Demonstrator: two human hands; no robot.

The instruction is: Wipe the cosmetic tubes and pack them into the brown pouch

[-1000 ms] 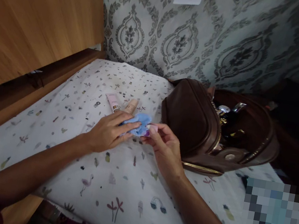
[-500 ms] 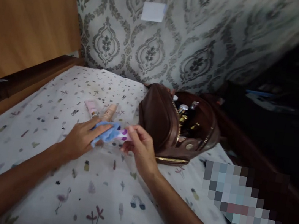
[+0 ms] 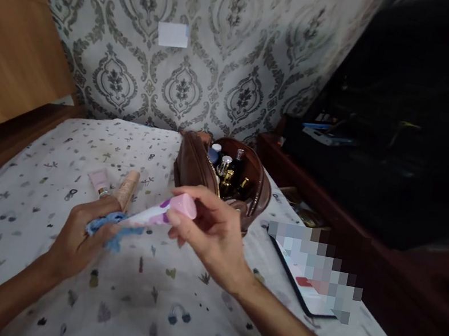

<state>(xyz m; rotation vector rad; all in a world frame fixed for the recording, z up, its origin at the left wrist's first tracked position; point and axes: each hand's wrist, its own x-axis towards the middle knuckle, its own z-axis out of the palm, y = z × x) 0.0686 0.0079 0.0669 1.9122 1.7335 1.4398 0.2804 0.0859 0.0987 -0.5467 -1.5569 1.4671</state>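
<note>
My right hand (image 3: 208, 232) pinches the capped end of a small pink and white tube (image 3: 164, 212) with purple marks, holding it slanted above the bed. My left hand (image 3: 79, 238) is closed around a crumpled blue cloth (image 3: 112, 226) at the tube's lower end, and the cloth touches the tube. Just beyond my left hand two tubes lie on the patterned sheet (image 3: 28, 197): a pink tube (image 3: 98, 181) and a beige tube (image 3: 127, 189).
An open brown leather pouch (image 3: 192, 165) with several small bottles inside stands behind my right hand. A flat blurred-out device (image 3: 311, 267) lies on the sheet at the right. A wooden headboard (image 3: 10, 55) is at the left, patterned wallpaper behind, dark furniture at the right.
The view has swung to the right. My right hand has lifted the pink tube's cap end higher, and my left hand with the blue cloth has slid down to the tube's lower end.
</note>
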